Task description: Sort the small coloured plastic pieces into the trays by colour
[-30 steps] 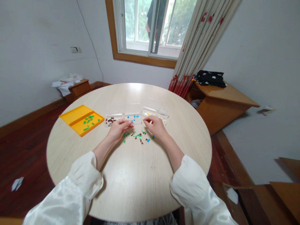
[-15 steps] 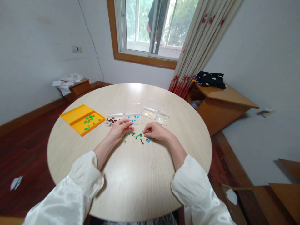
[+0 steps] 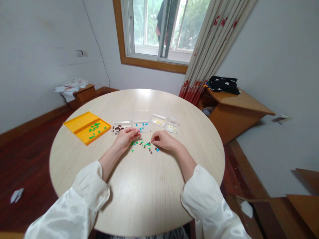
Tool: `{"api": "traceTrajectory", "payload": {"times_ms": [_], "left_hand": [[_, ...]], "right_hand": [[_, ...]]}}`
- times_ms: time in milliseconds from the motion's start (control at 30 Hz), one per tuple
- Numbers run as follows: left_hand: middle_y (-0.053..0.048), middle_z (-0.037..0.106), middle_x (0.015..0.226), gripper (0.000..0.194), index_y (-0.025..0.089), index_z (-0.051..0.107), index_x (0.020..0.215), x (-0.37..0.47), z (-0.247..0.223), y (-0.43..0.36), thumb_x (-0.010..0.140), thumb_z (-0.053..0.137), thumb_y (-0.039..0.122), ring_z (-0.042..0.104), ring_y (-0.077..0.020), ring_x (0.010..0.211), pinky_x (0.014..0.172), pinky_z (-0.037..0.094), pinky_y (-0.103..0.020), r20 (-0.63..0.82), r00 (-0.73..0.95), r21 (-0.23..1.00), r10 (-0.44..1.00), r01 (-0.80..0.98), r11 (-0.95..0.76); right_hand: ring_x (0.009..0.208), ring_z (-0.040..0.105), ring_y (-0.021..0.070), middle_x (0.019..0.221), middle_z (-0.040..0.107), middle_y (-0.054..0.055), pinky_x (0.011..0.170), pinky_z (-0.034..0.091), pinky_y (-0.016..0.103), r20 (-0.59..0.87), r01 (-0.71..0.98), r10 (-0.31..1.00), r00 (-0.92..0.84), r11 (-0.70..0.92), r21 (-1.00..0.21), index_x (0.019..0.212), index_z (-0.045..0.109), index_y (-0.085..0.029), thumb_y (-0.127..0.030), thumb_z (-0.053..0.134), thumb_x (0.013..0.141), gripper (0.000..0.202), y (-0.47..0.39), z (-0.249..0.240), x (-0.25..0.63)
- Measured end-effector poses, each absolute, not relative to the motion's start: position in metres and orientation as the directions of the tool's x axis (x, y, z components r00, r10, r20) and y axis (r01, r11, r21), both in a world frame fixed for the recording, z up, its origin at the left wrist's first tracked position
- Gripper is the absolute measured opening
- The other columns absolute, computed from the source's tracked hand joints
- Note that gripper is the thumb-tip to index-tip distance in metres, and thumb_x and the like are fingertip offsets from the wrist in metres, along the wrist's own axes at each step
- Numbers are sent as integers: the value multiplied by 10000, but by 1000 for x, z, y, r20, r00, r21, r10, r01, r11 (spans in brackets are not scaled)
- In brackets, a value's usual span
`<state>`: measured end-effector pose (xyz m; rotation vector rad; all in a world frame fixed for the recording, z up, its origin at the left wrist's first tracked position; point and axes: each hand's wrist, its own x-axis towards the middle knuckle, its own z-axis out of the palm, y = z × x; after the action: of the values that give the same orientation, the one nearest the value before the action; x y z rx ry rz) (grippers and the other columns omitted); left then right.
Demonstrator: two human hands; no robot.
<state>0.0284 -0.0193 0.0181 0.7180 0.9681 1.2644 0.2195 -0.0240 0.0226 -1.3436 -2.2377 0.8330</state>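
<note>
My left hand (image 3: 126, 136) hovers over the table at the left of the loose pieces, thumb and fingertips pressed together; whatever they pinch is too small to make out. Close by on the right, my right hand (image 3: 163, 139) has its fingers bent down to the edge of the scattered pile, closed in a pinch whose contents are hidden. Between and below the hands lie several tiny green pieces (image 3: 145, 144), brown pieces (image 3: 151, 152) and a blue piece (image 3: 157, 150). Just beyond my left hand is a clear box with small blue pieces (image 3: 141, 125), partly covered by my fingers.
An open yellow case (image 3: 82, 120) with several green pieces (image 3: 94, 128) lies at the left. Clear boxes hold brown pieces (image 3: 119, 128), yellow pieces (image 3: 159, 122) and pale pieces (image 3: 171, 127). A wooden cabinet (image 3: 239, 103) stands right of the round table (image 3: 139, 189).
My right hand has shifted slightly left at the pile, and the dark bit seen at its fingertips no longer shows. My left hand stays nearly still, still pinched.
</note>
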Motion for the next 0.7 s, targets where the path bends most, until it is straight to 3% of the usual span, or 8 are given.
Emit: {"api": "traceTrajectory", "payload": {"times_ms": [100,200,300,400,567,700], "left_hand": [[-32,647,590,116,85,630,622,28,19,-19,576,737,76,601,-91,556,652,533,-226,-193,21,881,981,-435,183],[-24,641,577,119,92,631,647,28,19,-20,582,730,75,590,-86,528,600,522,-207,-194,40,884,980,-426,192],[-16,629,567,109,98,626,661,28,19,-20,603,714,68,583,-85,521,612,531,-219,-198,66,882,978,-424,207],[-10,612,557,84,96,631,677,27,18,-20,635,697,65,576,-81,524,638,539,-230,-208,81,879,975,-422,223],[-7,599,572,43,86,639,675,26,15,-18,681,680,72,544,-61,499,606,537,-216,-213,104,864,972,-444,237],[-10,588,571,44,73,649,671,26,16,-17,711,664,64,518,-47,484,594,532,-198,-223,117,853,968,-457,252]], "right_hand": [[545,501,83,593,581,-4,542,384,201,42,612,891,-452,344,-712,702,662,-122,-83,561,713,109,-27,23,217],[582,520,98,630,608,7,580,400,218,172,575,907,-383,380,-724,730,667,-131,-133,561,734,106,-24,24,216],[673,550,131,717,640,39,680,423,260,398,607,902,-168,413,-679,764,670,-138,-145,518,758,152,-14,22,225],[745,556,170,818,654,80,755,419,310,521,713,848,92,309,-629,832,678,-140,-135,466,772,221,-4,18,243],[949,501,250,970,623,128,858,351,402,456,867,852,257,4,-497,863,713,-146,-84,423,762,313,3,9,268],[1023,440,267,1072,569,131,864,323,407,384,898,886,261,-76,-434,907,731,-170,-80,424,770,347,4,5,269]]}}
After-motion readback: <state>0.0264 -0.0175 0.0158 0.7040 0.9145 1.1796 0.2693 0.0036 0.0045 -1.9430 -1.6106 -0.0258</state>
